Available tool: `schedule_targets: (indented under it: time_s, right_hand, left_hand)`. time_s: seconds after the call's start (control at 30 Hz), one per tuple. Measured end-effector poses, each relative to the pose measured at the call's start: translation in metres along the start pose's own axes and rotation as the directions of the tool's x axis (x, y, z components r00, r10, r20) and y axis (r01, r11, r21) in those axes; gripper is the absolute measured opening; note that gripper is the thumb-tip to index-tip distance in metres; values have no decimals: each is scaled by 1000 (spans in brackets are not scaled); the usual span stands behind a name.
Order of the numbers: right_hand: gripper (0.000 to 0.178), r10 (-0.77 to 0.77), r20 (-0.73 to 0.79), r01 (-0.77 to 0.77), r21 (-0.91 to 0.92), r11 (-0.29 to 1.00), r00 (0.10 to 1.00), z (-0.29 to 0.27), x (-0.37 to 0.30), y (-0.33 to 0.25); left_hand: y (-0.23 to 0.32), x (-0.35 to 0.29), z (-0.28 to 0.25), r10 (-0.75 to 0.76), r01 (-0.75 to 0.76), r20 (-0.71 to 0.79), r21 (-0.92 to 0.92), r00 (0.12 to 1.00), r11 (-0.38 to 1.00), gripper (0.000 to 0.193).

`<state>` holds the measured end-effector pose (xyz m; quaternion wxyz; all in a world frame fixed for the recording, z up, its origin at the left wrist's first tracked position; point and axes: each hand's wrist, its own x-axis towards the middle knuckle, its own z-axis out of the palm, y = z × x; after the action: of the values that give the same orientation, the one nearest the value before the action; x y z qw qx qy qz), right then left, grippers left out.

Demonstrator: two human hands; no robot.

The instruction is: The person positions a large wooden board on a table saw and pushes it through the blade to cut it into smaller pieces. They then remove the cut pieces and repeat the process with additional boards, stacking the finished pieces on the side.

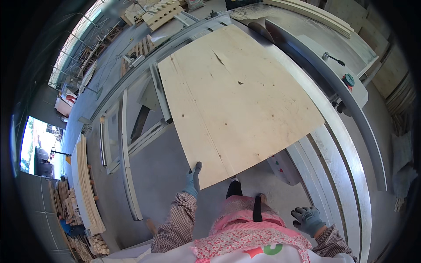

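Resting on a metal saw table (337,168), plywood (245,105) overhangs grey floor (153,168).

Woodworking workshop, large table saw (356,184), plywood sheet (245,96), stacked boards (84,188), pallet (162,17)

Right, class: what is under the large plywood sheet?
At the near edge, the silvery machine table runs beneath the plywood sheet, with grey floor lower down. Whatever lies under the sheet's middle is covered.
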<state>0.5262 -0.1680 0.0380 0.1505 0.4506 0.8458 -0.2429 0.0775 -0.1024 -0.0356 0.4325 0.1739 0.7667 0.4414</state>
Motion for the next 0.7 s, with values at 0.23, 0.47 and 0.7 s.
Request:
schedule_targets:
  time_s: [0.23,0.47,0.7]
  right_hand:
    - [33,117,-726,48,202,978,677,-54,82,8]
    - [39,219,-843,19,262,965,491,-31,86,8]
    - [55,390,-728,-373,197,907,564,34,59,3]
  left_hand:
    - [-34,-20,-12,48,-47,29,-40,998,998,58]
    - [-75,-141,8,196,-194,-45,35,980,980,56]
    - [-112,-220,10,101,-94,21,-209,995,973,50]
